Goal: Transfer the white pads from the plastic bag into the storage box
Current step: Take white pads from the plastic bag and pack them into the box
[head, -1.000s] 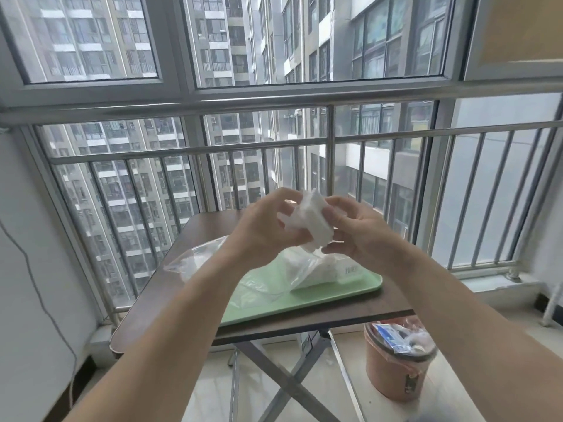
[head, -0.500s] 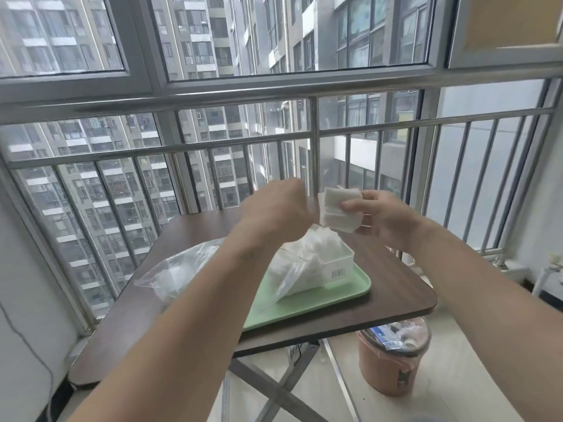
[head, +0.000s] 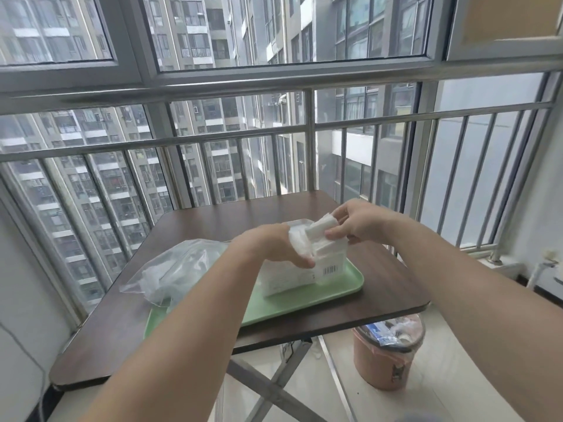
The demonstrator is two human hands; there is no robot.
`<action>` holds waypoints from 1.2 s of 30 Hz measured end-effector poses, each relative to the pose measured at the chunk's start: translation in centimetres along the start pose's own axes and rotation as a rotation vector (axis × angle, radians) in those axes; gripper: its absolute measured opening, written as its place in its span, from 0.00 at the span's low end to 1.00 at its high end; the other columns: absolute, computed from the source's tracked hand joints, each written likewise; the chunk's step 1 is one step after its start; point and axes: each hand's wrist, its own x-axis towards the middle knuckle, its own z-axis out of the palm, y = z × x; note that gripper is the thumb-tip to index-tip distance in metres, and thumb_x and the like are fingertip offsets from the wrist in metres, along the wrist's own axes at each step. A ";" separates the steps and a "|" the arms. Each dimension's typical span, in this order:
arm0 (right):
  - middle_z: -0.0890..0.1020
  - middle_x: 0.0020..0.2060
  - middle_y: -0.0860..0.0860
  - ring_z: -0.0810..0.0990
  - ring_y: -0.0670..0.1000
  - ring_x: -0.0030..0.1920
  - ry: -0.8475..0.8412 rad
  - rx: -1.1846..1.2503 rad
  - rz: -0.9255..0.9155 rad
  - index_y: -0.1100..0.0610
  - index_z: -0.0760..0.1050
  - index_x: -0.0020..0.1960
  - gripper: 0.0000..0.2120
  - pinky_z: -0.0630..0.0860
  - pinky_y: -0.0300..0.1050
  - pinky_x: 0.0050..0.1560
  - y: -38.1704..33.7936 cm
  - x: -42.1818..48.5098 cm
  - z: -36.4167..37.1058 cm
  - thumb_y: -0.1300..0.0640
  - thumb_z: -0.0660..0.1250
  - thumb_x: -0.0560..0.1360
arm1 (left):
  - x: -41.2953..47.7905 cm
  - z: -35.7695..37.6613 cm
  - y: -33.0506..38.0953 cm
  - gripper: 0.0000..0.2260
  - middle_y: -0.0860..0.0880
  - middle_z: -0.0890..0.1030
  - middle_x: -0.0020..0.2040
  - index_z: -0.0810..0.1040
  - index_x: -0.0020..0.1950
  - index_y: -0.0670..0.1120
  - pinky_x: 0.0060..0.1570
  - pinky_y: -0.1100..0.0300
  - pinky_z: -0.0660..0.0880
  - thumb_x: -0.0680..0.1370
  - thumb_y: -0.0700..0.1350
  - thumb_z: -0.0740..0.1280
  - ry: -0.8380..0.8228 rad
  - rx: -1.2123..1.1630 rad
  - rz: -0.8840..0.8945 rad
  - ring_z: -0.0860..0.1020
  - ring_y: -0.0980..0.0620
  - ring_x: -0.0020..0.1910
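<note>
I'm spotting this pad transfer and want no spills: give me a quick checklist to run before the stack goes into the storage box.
1. Right hand has a firm pinch on the white pads: ok.
2. Pads are above the storage box: ok.
3. Left hand steadies the box: ok, it rests at the box's near rim.
4. Box sits fully on the green tray: ok.
5. Room left inside the box: cannot tell, the hands and pads hide it.
6. Plastic bag clear of the box opening: ok, it lies to the left.
</note>
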 end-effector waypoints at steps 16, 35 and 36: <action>0.75 0.35 0.52 0.76 0.53 0.35 0.182 -1.058 0.035 0.56 0.69 0.36 0.13 0.73 0.45 0.34 -4.1 1.0 5.2 0.65 0.73 0.67 | 0.9 0.4 -0.6 0.42 0.52 0.78 0.64 0.72 0.70 0.51 0.60 0.52 0.74 0.63 0.72 0.73 0.072 0.062 -0.040 0.76 0.47 0.60; 0.86 0.42 0.60 0.81 0.54 0.34 0.008 -0.629 0.068 0.65 0.82 0.47 0.09 0.80 0.46 0.37 -3.4 1.2 5.0 0.61 0.67 0.73 | 1.3 0.6 -0.8 0.39 0.54 0.80 0.56 0.74 0.63 0.52 0.58 0.51 0.76 0.60 0.73 0.73 0.100 0.077 -0.027 0.77 0.48 0.53; 0.86 0.41 0.60 0.81 0.53 0.33 -0.003 -0.606 0.070 0.65 0.82 0.46 0.10 0.79 0.45 0.36 -3.5 1.1 4.7 0.60 0.65 0.74 | 1.2 0.6 -0.8 0.38 0.54 0.80 0.56 0.74 0.63 0.52 0.58 0.51 0.76 0.60 0.73 0.73 0.103 0.069 -0.026 0.77 0.48 0.53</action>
